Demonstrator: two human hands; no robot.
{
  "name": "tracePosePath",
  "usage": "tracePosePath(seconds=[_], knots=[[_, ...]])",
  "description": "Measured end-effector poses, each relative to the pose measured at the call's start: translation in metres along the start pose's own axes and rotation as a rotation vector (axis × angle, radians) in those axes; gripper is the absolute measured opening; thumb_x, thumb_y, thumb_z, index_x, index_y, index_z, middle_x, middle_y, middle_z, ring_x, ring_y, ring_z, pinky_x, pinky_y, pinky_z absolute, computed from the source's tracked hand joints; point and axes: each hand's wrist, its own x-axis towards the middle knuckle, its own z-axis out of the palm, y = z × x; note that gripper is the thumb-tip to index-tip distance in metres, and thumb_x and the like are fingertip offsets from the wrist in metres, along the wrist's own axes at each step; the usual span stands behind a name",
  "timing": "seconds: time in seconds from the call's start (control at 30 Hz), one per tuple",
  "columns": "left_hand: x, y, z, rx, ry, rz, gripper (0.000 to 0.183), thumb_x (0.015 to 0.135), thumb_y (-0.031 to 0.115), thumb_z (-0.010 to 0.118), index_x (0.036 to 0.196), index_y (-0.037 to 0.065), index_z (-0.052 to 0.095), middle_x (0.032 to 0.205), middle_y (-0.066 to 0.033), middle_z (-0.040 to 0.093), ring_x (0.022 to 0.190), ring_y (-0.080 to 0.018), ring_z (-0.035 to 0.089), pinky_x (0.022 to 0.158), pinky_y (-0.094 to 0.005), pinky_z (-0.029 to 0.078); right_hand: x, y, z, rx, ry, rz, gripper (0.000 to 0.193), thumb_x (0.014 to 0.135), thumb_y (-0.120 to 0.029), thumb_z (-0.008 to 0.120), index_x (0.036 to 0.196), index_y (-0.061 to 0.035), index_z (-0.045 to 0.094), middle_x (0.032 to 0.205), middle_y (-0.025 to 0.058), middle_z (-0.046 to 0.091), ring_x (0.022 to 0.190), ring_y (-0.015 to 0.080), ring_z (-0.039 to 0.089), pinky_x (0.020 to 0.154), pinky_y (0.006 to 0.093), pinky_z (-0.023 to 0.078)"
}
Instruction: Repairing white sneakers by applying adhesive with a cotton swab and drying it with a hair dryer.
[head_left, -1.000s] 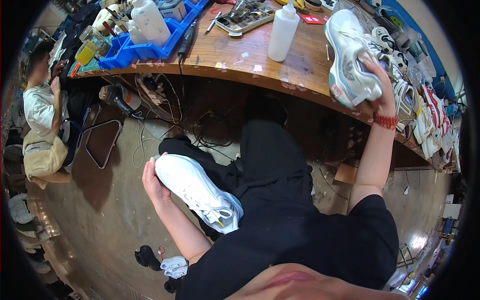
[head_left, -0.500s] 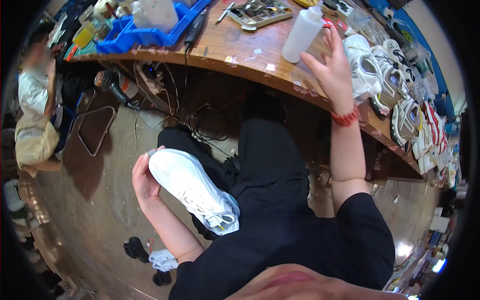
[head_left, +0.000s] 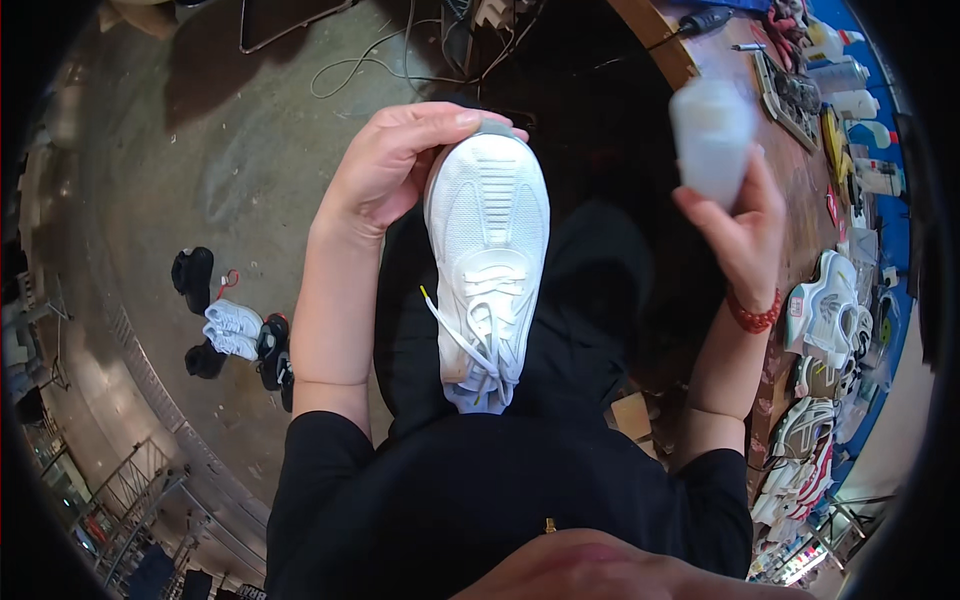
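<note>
A white lace-up sneaker (head_left: 490, 215) rests over my lap, its toe pointing away from me and its heel against my shirt. My left hand (head_left: 395, 160) is closed round the toe end, with a small grey piece (head_left: 493, 128) at the thumb tip; what that piece is I cannot tell. One loose lace with a yellow tip hangs over the sneaker's left side. To the right, my right hand (head_left: 748, 225) grips a translucent white plastic bottle (head_left: 712, 140), lifted beside the table and smeared by motion. Its nozzle cannot be made out.
The wooden table (head_left: 795, 200) runs along the right, with several shoes (head_left: 828, 310) at its near part and a tray of tools (head_left: 787, 100) farther off. More shoes (head_left: 232, 328) lie on the floor at left. A cable (head_left: 365, 62) loops across the floor ahead.
My right hand has taken hold of the bottle and lifted it off the table. My view has turned right, and the sneaker now sits upright in front of me.
</note>
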Motion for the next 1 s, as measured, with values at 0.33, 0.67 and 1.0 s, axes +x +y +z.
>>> tracePosePath(seconds=[0.33,0.67,1.0], knots=[[0.009,-0.003,0.004,-0.103,-0.018,-0.061,0.024,0.091,0.01,0.066,0.108,-0.006,0.072,0.099,-0.0163,0.073,0.087,-0.019,0.071,0.08,-0.0285,0.058,0.034,-0.034,0.035,-0.458,-0.418,-0.338,0.054,0.072,-0.008,0.076,0.124,-0.0059,0.063,0.105,0.0113,0.064,0.091,0.0268,0.065,0.079,0.032,0.052],[0.013,-0.003,0.008,-0.044,-0.009,-0.062,0.025,0.094,0.009,0.061,0.112,-0.007,0.07,0.099,-0.0157,0.073,0.086,-0.0179,0.072,0.081,-0.0282,0.058,0.033,-0.033,0.031,-0.663,-0.352,-0.44,0.058,0.07,-0.003,0.077,0.127,-0.0112,0.065,0.104,0.0112,0.064,0.09,0.0283,0.066,0.076,0.0344,0.054],[0.015,-0.006,0.011,0.0,0.014,-0.057,0.029,0.096,0.014,0.06,0.112,-0.008,0.069,0.101,-0.016,0.073,0.087,-0.0172,0.072,0.081,-0.0276,0.058,0.029,-0.03,0.025,-0.998,-0.143,-0.741,0.069,0.061,-0.001,0.08,0.126,-0.0222,0.068,0.1,0.0034,0.067,0.083,0.0218,0.066,0.071,0.0331,0.053]])
